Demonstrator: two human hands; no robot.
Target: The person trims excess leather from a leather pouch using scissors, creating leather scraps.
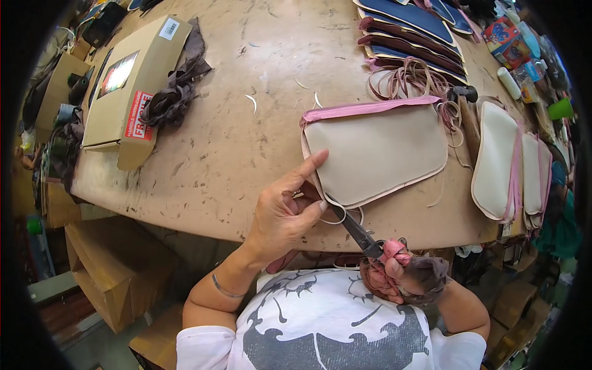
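A beige pouch (382,154) with a pink zipper strip (370,110) along its far edge lies on the table in front of me. My left hand (285,213) grips the pouch's lower left corner, index finger on top of the panel and thumb by the edge. From that edge a thin pale strip (337,221) curls off. My right hand (398,274), partly wrapped in pink and dark cloth, is closed around the handles of dark scissors (359,234). The scissors' blades reach the pouch's lower edge near my left thumb; their tips are partly hidden.
Pink-brown strips (410,79) lie tangled behind the pouch, near stacked dark blue pieces (413,31). More beige pouches (496,160) rest at right. A cardboard box (126,80) with dark cloth (176,92) stands at left. Curved offcuts (251,103) dot the table (246,160).
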